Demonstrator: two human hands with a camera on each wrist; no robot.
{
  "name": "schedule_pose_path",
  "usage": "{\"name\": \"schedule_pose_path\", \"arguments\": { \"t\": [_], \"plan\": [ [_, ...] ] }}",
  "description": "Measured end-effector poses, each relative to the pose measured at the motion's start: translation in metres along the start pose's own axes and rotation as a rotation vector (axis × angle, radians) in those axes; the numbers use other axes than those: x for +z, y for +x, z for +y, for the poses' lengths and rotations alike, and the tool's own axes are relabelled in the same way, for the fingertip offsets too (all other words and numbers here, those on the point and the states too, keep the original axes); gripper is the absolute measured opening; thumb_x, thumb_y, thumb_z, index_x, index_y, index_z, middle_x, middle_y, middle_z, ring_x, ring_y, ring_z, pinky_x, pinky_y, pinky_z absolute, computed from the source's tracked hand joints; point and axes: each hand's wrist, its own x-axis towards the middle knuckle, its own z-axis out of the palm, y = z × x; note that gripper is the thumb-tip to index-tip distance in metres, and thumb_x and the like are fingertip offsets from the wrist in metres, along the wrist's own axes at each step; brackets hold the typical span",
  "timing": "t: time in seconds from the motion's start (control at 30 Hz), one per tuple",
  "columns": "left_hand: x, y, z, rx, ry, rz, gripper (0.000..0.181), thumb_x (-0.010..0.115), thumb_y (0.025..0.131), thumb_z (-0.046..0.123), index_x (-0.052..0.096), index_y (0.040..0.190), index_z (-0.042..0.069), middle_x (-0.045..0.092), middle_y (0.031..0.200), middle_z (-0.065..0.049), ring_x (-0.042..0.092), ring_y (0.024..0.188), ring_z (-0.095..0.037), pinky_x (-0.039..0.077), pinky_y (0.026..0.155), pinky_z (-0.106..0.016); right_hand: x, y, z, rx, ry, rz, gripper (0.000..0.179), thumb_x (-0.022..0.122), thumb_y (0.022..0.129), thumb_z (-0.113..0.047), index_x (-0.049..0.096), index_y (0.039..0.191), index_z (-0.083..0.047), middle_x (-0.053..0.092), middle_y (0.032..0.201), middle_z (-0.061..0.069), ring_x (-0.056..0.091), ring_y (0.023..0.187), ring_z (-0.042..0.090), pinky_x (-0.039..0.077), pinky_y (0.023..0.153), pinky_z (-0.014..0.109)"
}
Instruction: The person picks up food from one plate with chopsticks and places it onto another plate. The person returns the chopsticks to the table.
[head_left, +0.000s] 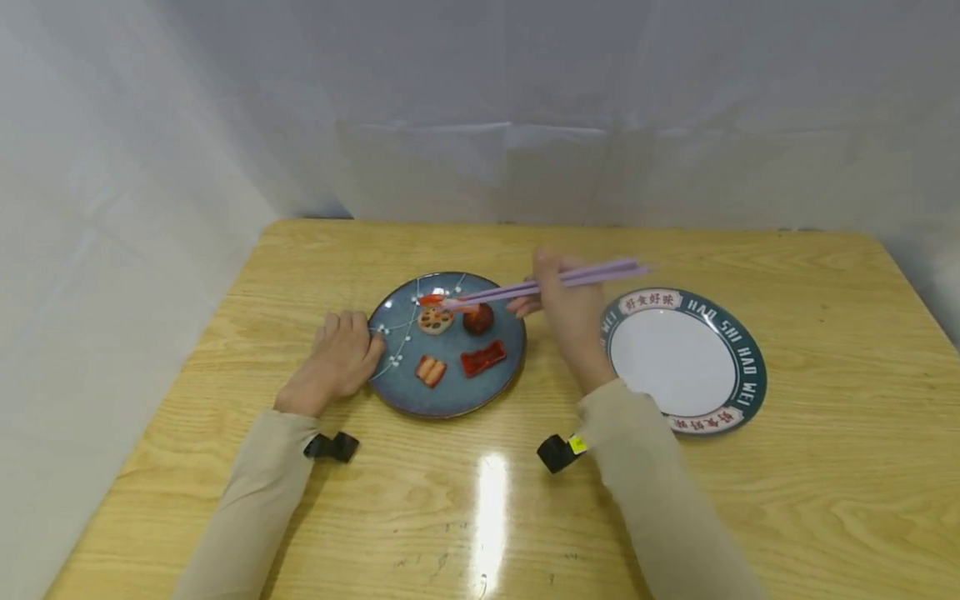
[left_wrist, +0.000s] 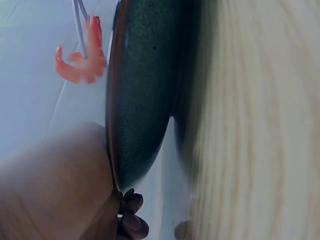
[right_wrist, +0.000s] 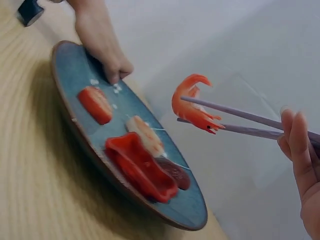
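Note:
My right hand (head_left: 566, 325) holds a pair of lilac chopsticks (head_left: 600, 272), which pinch a curled orange-red shrimp (right_wrist: 184, 106). The shrimp hangs above the blue plate (head_left: 457, 402). At that plate's left edge, my left hand (head_left: 341, 354) grips the rim, thumb on top and fingers curled at the outer side, as the left wrist view shows. On the plate lie a lotus root slice (head_left: 435, 324), a dark brown mushroom-like piece (head_left: 480, 321), a wavy dark red strip (right_wrist: 140, 167) and a small striped orange-red piece (head_left: 431, 371).
To the right stands a white plate (head_left: 746, 358) with a green lettered rim, partly behind my right forearm. Both plates are on a wooden table (head_left: 420, 517). White cloth (head_left: 487, 108) hangs along the back and left. Black straps circle both wrists.

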Motion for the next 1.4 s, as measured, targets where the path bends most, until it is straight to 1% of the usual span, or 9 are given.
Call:
{"name": "schedule_pose_path", "arguments": {
  "t": [0.13, 0.3, 0.47, 0.73, 0.9, 1.03, 1.13, 1.3, 1.4],
  "plan": [
    [-0.001, 0.000, 0.000, 0.005, 0.000, 0.012, 0.031, 0.032, 0.098, 0.020, 0.042, 0.092, -0.009, 0.039, 0.092, -0.022, 0.037, 0.090, -0.040, 0.032, 0.079, -0.050, 0.010, -0.008, 0.001, -0.014, -0.015, -0.039, 0.034, 0.051, 0.100, -0.014, 0.054, 0.076, 0.011, 0.063, 0.059, 0.019, 0.063, 0.046, 0.019, 0.051, 0.046, 0.042],
    [0.000, -0.001, 0.001, 0.013, -0.003, 0.024, 0.031, 0.032, 0.097, 0.020, 0.042, 0.090, -0.008, 0.040, 0.091, -0.023, 0.038, 0.090, -0.040, 0.032, 0.078, -0.050, 0.023, -0.019, 0.007, -0.064, 0.029, -0.094, 0.037, 0.052, 0.099, -0.012, 0.048, 0.068, 0.007, 0.061, 0.058, 0.026, 0.062, 0.044, 0.020, 0.048, 0.043, 0.050],
    [0.001, 0.000, 0.001, 0.020, -0.004, 0.033, 0.031, 0.033, 0.097, 0.021, 0.043, 0.090, -0.008, 0.042, 0.091, -0.024, 0.038, 0.089, -0.041, 0.032, 0.078, -0.050, 0.029, -0.029, 0.013, -0.063, 0.020, -0.124, 0.037, 0.054, 0.098, -0.012, 0.047, 0.065, 0.003, 0.061, 0.057, 0.024, 0.062, 0.044, 0.019, 0.048, 0.043, 0.050],
    [-0.001, -0.001, 0.001, 0.015, -0.012, 0.011, 0.031, 0.032, 0.098, 0.021, 0.041, 0.091, -0.008, 0.041, 0.091, -0.023, 0.036, 0.088, -0.039, 0.031, 0.078, -0.049, 0.035, -0.046, 0.014, -0.102, -0.070, -0.192, 0.031, 0.056, 0.096, -0.006, 0.051, 0.069, 0.007, 0.062, 0.058, 0.022, 0.063, 0.046, 0.025, 0.049, 0.042, 0.045],
    [0.000, -0.001, 0.001, 0.012, -0.015, 0.015, 0.031, 0.032, 0.097, 0.021, 0.041, 0.090, -0.008, 0.041, 0.091, -0.023, 0.037, 0.089, -0.040, 0.031, 0.078, -0.050, 0.042, -0.055, 0.002, -0.192, -0.109, -0.244, 0.026, 0.057, 0.093, 0.005, 0.052, 0.067, 0.009, 0.061, 0.057, 0.023, 0.060, 0.045, 0.034, 0.048, 0.041, 0.045],
    [0.001, -0.001, 0.000, 0.015, -0.019, 0.018, 0.031, 0.033, 0.097, 0.021, 0.042, 0.090, -0.008, 0.041, 0.092, -0.024, 0.038, 0.090, -0.042, 0.031, 0.079, -0.051, 0.045, -0.058, -0.003, -0.271, -0.137, -0.270, 0.026, 0.058, 0.090, 0.010, 0.051, 0.065, 0.007, 0.060, 0.055, 0.022, 0.059, 0.044, 0.033, 0.047, 0.039, 0.043],
    [0.001, 0.000, -0.001, 0.014, -0.020, 0.015, 0.031, 0.033, 0.098, 0.021, 0.042, 0.091, -0.008, 0.042, 0.092, -0.024, 0.038, 0.090, -0.041, 0.031, 0.079, -0.051, 0.046, -0.059, -0.003, -0.313, -0.164, -0.278, 0.025, 0.060, 0.088, 0.011, 0.052, 0.065, 0.006, 0.060, 0.054, 0.020, 0.059, 0.043, 0.030, 0.047, 0.039, 0.036],
    [0.000, -0.001, -0.001, 0.010, -0.026, 0.008, 0.030, 0.033, 0.098, 0.021, 0.042, 0.091, -0.007, 0.042, 0.093, -0.024, 0.037, 0.090, -0.040, 0.031, 0.079, -0.050, 0.044, -0.060, 0.000, -0.361, -0.184, -0.286, 0.022, 0.062, 0.086, 0.011, 0.055, 0.066, 0.007, 0.060, 0.055, 0.018, 0.059, 0.044, 0.027, 0.046, 0.042, 0.024],
    [-0.001, -0.001, 0.000, 0.009, -0.023, 0.010, 0.030, 0.032, 0.098, 0.021, 0.041, 0.091, -0.007, 0.042, 0.092, -0.024, 0.038, 0.089, -0.040, 0.031, 0.079, -0.050, 0.042, -0.060, 0.007, -0.379, -0.181, -0.297, 0.020, 0.064, 0.085, 0.010, 0.056, 0.068, 0.005, 0.061, 0.057, 0.017, 0.060, 0.045, 0.025, 0.046, 0.042, 0.022]
  ]
}}
